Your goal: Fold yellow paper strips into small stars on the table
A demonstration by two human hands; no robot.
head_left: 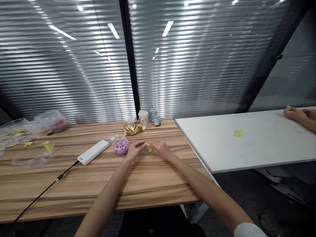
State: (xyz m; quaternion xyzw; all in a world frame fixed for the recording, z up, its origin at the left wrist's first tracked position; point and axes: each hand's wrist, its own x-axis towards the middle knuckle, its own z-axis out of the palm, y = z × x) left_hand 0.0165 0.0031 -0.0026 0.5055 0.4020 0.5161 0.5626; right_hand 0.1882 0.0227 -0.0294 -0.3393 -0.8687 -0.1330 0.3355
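Note:
My left hand (pixel 134 149) and my right hand (pixel 160 149) meet over the wooden table (pixel 148 184), fingertips pinched together on a small yellow-green piece (pixel 148 146). Just left of my left hand stands a small clear tub (pixel 120 146) filled with pink and purple loops; its clear lid (pixel 112 137) lies behind it. What exactly the yellow piece is cannot be made out.
A white power bank (pixel 93 152) with a black cable (pixel 39 196) lies to the left. A gold packet (pixel 132 128), white cup (pixel 143 117) and blue wrapped item (pixel 155 117) stand at the back. Clear plastic bags (pixel 29 131) lie far left. Another person's hands (pixel 297 114) rest on the white table (pixel 247 144).

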